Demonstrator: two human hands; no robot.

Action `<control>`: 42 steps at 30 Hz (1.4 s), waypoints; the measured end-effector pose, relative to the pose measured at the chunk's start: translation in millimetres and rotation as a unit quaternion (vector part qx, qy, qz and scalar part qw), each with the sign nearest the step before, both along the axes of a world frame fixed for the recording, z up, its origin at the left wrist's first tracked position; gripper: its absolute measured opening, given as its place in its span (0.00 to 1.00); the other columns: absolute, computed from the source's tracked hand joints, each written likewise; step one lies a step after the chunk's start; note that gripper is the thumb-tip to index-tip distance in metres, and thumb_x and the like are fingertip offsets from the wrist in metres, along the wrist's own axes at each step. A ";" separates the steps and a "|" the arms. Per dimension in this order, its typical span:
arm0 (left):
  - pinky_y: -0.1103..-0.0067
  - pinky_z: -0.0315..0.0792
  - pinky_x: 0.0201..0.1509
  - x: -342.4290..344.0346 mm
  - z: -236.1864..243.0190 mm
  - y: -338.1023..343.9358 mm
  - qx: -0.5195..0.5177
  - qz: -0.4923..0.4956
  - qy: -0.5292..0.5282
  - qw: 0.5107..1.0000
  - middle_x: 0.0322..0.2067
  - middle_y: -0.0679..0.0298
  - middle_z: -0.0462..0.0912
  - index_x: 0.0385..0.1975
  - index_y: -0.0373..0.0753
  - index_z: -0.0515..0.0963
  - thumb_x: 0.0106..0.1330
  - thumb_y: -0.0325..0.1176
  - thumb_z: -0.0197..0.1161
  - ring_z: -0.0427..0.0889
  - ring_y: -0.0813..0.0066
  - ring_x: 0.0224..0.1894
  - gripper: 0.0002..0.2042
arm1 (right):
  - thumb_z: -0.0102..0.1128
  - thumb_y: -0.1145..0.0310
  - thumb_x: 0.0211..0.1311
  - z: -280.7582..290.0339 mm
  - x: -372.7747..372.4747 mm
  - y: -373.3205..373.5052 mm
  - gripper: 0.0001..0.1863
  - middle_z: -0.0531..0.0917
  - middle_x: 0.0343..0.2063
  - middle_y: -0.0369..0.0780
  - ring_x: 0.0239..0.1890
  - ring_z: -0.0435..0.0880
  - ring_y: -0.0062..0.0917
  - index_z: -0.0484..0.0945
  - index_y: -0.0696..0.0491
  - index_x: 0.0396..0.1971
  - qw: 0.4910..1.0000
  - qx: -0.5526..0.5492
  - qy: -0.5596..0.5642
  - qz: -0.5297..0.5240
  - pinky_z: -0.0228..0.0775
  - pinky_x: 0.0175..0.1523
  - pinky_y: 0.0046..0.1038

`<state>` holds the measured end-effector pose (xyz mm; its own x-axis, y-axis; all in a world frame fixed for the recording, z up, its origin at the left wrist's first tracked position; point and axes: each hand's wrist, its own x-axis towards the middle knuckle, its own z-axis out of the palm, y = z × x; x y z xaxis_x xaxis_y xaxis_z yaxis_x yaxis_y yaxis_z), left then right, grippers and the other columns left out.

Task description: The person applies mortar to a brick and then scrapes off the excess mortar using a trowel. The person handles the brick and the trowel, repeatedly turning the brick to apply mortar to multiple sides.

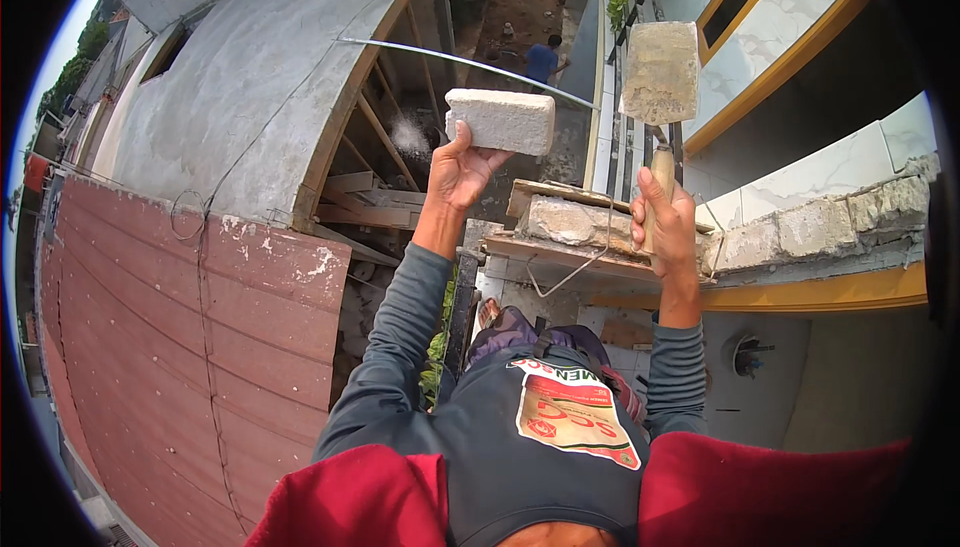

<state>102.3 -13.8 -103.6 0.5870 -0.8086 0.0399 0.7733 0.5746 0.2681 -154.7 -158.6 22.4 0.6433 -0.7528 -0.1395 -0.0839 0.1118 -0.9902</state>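
Note:
My left hand (460,175) is raised and grips a pale grey brick (503,123) from below, its thumb against the near face. A small cloud of white dust (408,137) hangs in the air beside that brick. In my right hand (670,222), the fingers wrap round the wooden handle of a trowel (660,75). The blade points up and away from me, with a dusty, mortar-stained face. Just left of this hand, a rough mortar-covered brick (565,220) lies at the wall's end, between wooden boards (585,256) and bent metal rods (570,279).
A low brick wall (815,228) runs off to the right above an orange-yellow edge (780,292). To the left lie a red metal roof (180,327) and a grey cement surface (250,57). Far below, a person in blue (542,62) stands in a passage.

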 end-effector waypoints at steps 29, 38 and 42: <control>0.77 0.84 0.52 7.8 -43.9 55.0 0.140 -0.077 -0.208 0.965 0.49 0.59 0.80 0.67 0.30 0.65 0.74 0.33 0.61 0.83 0.77 0.48 0.25 | 0.77 0.60 0.50 -26.2 99.4 8.8 0.23 0.85 0.28 0.43 0.30 0.84 0.27 0.78 0.63 0.36 0.933 -0.351 0.058 0.048 0.77 0.39 0.29; 0.81 0.79 0.43 -8.5 -75.6 58.5 0.240 -0.085 -0.254 0.933 0.38 0.67 0.86 0.61 0.37 0.75 0.67 0.35 0.70 0.82 0.82 0.37 0.23 | 0.75 0.63 0.52 -37.0 107.7 37.2 0.19 0.83 0.23 0.44 0.24 0.84 0.30 0.75 0.59 0.32 0.888 -0.423 0.113 0.141 0.76 0.33 0.30; 0.80 0.78 0.45 -11.4 -87.6 56.9 0.271 -0.092 -0.272 0.919 0.37 0.66 0.86 0.59 0.36 0.77 0.68 0.32 0.67 0.81 0.82 0.36 0.20 | 0.74 0.61 0.53 -49.0 106.9 41.8 0.22 0.84 0.25 0.46 0.26 0.85 0.30 0.78 0.60 0.42 0.899 -0.373 0.162 0.164 0.76 0.34 0.32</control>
